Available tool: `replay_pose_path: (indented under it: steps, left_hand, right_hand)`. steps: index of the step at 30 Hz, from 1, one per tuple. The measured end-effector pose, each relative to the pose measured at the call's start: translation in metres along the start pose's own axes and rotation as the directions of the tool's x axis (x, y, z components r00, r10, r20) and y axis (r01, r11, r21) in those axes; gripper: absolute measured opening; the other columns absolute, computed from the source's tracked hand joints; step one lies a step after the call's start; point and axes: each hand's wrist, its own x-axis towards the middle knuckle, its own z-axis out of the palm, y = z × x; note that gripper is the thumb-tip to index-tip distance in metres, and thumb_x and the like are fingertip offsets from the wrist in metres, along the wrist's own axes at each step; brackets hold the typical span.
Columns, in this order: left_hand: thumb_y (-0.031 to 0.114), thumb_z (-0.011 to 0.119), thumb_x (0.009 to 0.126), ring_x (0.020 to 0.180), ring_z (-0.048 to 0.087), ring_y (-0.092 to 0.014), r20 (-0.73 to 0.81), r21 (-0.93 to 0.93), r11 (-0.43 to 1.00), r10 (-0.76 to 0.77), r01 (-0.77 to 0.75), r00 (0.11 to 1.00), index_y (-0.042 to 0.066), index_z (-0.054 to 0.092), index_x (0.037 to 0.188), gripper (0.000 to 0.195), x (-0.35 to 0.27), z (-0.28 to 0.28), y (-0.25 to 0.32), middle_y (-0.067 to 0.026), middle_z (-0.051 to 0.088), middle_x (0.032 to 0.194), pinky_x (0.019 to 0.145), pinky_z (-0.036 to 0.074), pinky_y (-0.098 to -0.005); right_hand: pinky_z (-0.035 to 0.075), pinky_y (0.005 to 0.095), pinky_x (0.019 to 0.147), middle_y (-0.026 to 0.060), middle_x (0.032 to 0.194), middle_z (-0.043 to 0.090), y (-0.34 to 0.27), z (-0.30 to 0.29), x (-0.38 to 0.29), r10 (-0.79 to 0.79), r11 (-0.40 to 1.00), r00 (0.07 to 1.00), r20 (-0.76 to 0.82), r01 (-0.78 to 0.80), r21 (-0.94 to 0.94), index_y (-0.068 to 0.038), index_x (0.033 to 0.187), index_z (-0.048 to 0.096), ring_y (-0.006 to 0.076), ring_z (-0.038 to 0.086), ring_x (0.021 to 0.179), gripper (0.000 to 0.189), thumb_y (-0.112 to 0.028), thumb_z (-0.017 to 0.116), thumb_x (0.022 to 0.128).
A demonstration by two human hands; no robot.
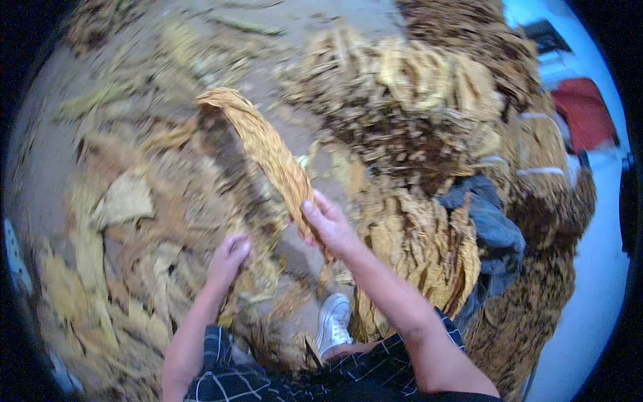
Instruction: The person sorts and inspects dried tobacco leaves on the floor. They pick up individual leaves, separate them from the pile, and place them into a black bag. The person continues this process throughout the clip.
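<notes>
My right hand (329,223) grips the narrow end of a long dried tan leaf bundle (271,156), which looks like tobacco. The bundle arches up and to the left, and its far tip curls over. Lower and to the left is my left hand (231,256), its fingers curled in, with nothing visible in it. It hangs over loose dried leaves (166,271) spread on the floor, apart from the held bundle. Beside my right forearm lies a stack of dried leaves (417,246). Motion blur softens much of the view.
A larger heap of leaf bundles (392,110) lies at the upper right. Dark blue cloth (490,236) rests against the right stack. Beyond it are a tied bale (540,145) with white bands and a red object (585,113). My white shoe (334,321) stands among leaf scraps.
</notes>
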Motion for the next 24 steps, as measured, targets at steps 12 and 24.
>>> replay_pose_path:
  steps: [12, 24]
  left_hand:
    - [0.002, 0.067, 0.057, 0.075, 0.044, -0.018, 0.002, 0.659, 0.752, 0.045, -0.035, 0.999, 0.004, 0.051, 0.087, 0.034, 0.03, 0.001, -0.037, -0.007, 0.038, 0.084, 0.068, 0.04, -0.0276]
    - [0.002, 0.067, 0.057, 0.082, 0.045, -0.029, -0.063, 0.806, 0.591, 0.076, 0.006, 0.995, 0.007, 0.048, 0.086, 0.035, 0.031, 0.003, -0.034, -0.0127, 0.039, 0.087, 0.072, 0.038, -0.0351]
  right_hand:
    - [0.045, 0.0262, 0.066, 0.0124, 0.093, 0.056, -0.227, -0.294, 0.038, -0.791, 0.609, 0.337, -0.51, 0.503, -0.613, -0.002, 0.112, 0.04, 0.0151, 0.055, 0.077, 0.037, -0.018, 0.053, 0.081]
    - [0.034, 0.0377, 0.089, 0.0231, 0.115, 0.042, -0.165, -0.392, 0.148, -0.599, 0.414, 0.465, -0.652, -0.517, -0.749, -0.008, 0.121, 0.037, 0.0333, 0.042, 0.107, 0.046, -0.024, 0.047, 0.079]
